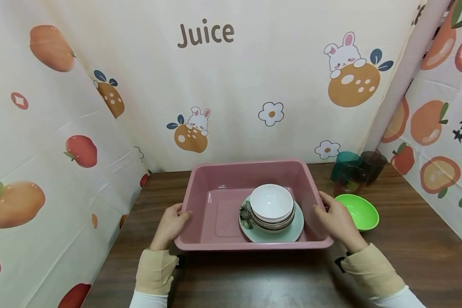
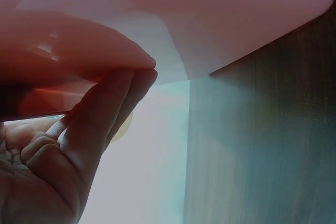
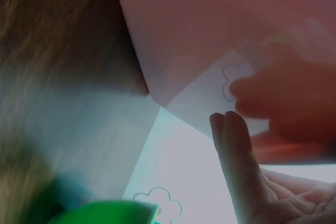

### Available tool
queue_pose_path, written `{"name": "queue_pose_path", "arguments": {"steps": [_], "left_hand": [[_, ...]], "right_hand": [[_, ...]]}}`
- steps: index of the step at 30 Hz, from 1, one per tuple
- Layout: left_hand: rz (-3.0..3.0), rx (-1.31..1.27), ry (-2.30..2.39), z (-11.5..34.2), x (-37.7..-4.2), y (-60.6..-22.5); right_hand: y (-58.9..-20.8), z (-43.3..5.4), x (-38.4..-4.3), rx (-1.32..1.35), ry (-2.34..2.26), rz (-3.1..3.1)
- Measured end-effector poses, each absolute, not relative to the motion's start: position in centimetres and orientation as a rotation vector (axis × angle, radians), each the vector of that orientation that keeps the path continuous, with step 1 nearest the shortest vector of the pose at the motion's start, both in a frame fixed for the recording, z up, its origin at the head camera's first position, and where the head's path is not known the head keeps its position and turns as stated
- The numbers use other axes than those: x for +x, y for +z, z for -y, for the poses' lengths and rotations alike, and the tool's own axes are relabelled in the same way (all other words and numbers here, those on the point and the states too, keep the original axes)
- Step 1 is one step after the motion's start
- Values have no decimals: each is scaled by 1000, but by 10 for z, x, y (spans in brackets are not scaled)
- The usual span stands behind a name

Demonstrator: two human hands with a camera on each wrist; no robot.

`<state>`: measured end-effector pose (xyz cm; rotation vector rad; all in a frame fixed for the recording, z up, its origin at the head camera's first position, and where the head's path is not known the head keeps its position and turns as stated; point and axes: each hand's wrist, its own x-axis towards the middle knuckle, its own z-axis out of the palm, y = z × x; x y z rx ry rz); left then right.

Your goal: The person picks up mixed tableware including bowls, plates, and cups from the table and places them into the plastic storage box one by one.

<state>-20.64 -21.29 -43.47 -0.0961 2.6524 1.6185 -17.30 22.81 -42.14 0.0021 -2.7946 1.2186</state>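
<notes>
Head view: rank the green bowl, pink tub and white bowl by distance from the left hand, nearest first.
1. Pink tub: gripped by the left hand at its left side.
2. White bowl: inside the tub, right of its middle, atop the stack.
3. Green bowl: on the table, outside the tub, beside the right hand.

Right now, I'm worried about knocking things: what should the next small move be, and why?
Probably ease the pink tub slightly left, held level: the green bowl sits just beside the right hand, and bowls stand stacked on a plate inside.
</notes>
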Motion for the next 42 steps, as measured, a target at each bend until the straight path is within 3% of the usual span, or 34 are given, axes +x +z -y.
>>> {"name": "queue_pose_path", "arguments": {"steps": [3, 10, 17, 28, 42], "left_hand": [[-2636, -97, 1624, 209, -200, -423], [-2654, -120, 1635, 213, -207, -437], [-2651, -116, 1620, 212, -207, -436], [-2646, -122, 1624, 213, -208, -437], [-2666, -127, 1600, 213, -208, -437]], "right_hand": [[-417, -234, -172, 12, 1199, 2797], [-408, -260, -171, -5, 1203, 2698], [-407, -294, -166, -161, 1090, 2635], [-429, -337, -165, -365, 1030, 2579], [-454, -365, -168, -369, 1034, 2965]]}}
